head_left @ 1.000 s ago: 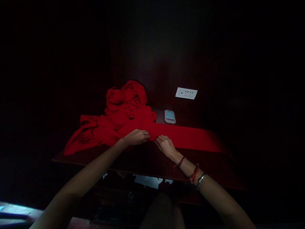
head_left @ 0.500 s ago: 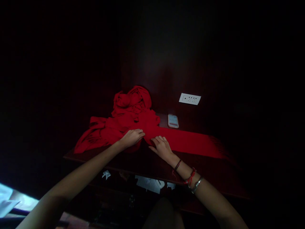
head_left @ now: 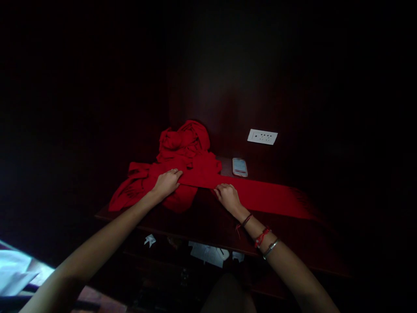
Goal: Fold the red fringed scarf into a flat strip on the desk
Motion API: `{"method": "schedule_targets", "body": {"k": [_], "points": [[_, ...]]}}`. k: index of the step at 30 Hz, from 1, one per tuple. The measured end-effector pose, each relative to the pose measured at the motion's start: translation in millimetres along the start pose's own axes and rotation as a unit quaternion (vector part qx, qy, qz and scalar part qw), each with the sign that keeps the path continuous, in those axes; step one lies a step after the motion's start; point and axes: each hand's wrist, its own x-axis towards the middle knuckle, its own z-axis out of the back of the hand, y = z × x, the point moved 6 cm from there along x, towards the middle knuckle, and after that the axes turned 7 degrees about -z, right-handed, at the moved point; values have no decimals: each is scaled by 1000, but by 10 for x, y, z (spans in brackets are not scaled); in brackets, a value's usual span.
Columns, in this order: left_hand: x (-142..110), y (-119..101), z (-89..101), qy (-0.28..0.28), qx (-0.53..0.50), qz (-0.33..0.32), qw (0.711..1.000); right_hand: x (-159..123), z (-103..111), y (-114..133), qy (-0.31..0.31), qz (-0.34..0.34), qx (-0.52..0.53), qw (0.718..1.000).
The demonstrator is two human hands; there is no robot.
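Red fringed cloth (head_left: 273, 198) across a dark desk (head_left: 208, 221)

Left hand (head_left: 167, 182) and right hand (head_left: 227, 195) each pinch its near edge.

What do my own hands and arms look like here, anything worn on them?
Both forearms are bare of sleeves. Your left hand has a ring on a finger. Your right hand has no glove; that wrist and forearm carry a thin dark cord, a red braided bracelet and a silvery bangle.

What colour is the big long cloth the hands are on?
The cloth is bright red, best seen in the head view.
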Motion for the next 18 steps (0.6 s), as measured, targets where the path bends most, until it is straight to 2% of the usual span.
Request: {"method": "schedule_targets", "body": {"k": [3, 7, 11, 15, 18], "points": [[14, -67, 13, 17, -34, 2, 999, -37, 9, 99, 4, 16, 10, 1000], [81, -309, 85, 6, -71, -5, 997, -27, 90, 322, -51, 34, 42, 997], [142, -471, 152, -9, -118, 2, 993, 46, 127, 481, -74, 47, 66, 994], [146, -507, 197, -25, -176, -8, 984, 110, 119, 492, -77, 44, 80, 993], [79, -512, 219, -30, -168, -24, 985, 126, 127, 410, -83, 28, 82, 993]]}}
